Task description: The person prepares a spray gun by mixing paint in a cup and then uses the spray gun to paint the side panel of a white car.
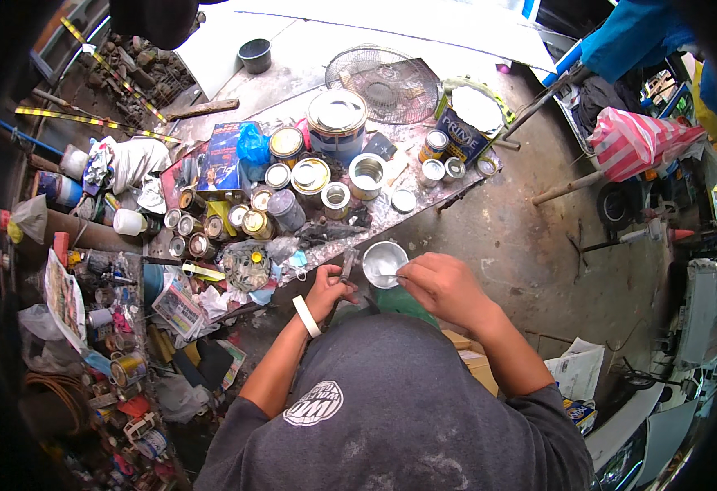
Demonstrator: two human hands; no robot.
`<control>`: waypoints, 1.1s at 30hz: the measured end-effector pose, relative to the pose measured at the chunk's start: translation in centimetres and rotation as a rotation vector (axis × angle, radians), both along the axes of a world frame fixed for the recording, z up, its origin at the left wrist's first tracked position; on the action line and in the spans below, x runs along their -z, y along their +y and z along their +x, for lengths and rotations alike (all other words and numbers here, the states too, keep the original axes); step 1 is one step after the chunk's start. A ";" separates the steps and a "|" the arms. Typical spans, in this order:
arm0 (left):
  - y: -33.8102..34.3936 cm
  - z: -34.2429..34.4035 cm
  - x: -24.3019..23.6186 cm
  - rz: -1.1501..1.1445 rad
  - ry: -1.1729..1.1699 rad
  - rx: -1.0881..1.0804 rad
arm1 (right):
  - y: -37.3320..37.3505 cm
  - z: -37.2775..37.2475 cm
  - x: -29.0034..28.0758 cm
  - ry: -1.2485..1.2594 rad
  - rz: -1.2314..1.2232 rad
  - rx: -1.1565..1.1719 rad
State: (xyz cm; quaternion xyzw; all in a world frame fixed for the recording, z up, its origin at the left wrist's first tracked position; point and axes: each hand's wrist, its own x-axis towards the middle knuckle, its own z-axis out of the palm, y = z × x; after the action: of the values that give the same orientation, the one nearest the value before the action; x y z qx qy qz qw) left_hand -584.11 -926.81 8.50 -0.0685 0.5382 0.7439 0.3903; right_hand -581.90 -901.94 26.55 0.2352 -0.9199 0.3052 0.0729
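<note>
A pale round cup (374, 254) with white, creamy stuff inside is in front of me, just off the near edge of the table. My right hand (442, 285) is at its right rim, fingers pinched on a thin stirring stick (394, 273) that dips into the cup. To the left of the cup, my left hand (330, 290) has its fingers closed round a small clear, tube-like thing (349, 262) that points up toward the table. I cannot make out its exact kind. A white band circles my left wrist.
Several paint cans (338, 114) and small tins crowd the stained table (391, 211). A round fan guard (383, 82) lies farther back, near a dark bucket (254, 56). Cluttered shelves (141, 327) stand at left; a striped bag (645, 143) hangs at right.
</note>
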 end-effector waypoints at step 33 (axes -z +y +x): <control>10.4 -1.5 1.3 -0.037 0.001 0.387 | 7.5 7.1 0.7 0.001 -0.037 0.375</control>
State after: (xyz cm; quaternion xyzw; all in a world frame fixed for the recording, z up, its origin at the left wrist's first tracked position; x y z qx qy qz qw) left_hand -585.59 -916.42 7.23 0.0296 0.5550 0.6451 0.5244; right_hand -574.75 -894.43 25.82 0.0582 -0.9417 0.3031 0.1336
